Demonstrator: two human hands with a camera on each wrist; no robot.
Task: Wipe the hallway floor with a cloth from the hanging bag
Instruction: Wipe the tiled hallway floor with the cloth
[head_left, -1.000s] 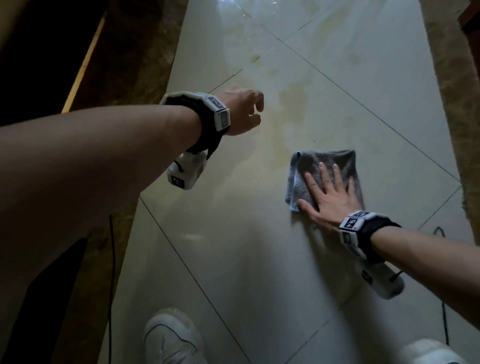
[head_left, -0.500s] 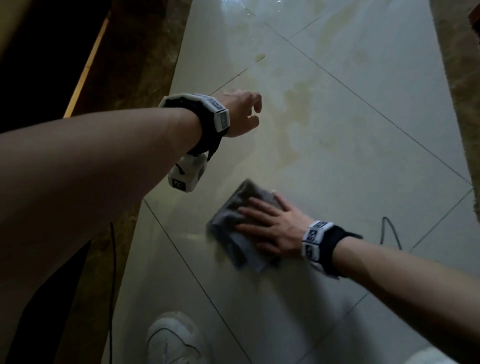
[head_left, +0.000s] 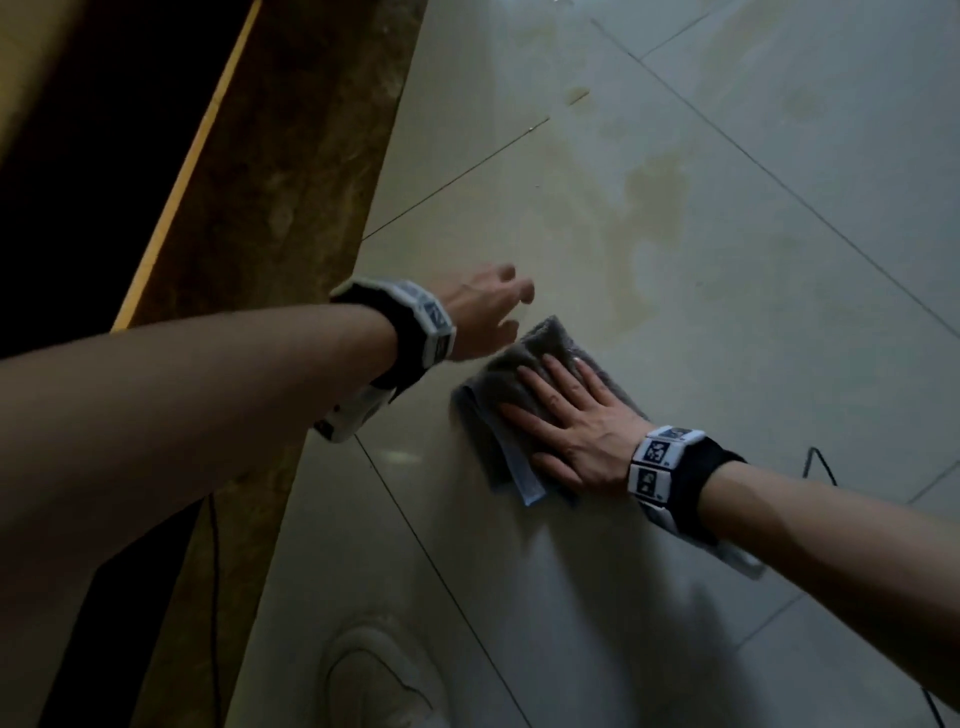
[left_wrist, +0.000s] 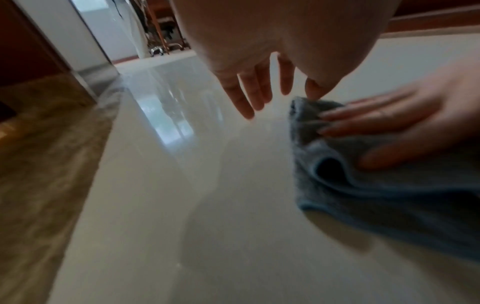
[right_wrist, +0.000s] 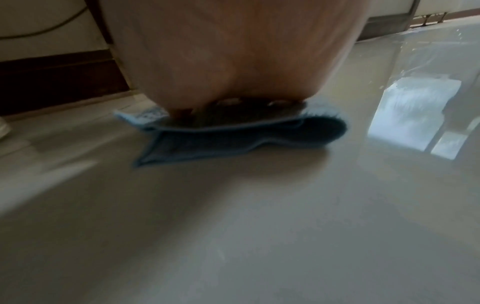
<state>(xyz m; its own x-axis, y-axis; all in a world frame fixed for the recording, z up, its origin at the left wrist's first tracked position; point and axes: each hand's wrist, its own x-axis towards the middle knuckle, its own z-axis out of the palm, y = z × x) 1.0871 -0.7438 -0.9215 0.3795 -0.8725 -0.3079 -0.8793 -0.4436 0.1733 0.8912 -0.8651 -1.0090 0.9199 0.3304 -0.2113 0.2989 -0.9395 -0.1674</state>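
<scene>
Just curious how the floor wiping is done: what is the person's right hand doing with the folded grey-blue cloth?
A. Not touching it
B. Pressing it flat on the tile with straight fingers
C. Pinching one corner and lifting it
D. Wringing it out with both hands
B: the right hand lies flat, fingers straight, on the folded grey-blue cloth, which rests on the pale tiled floor.
</scene>
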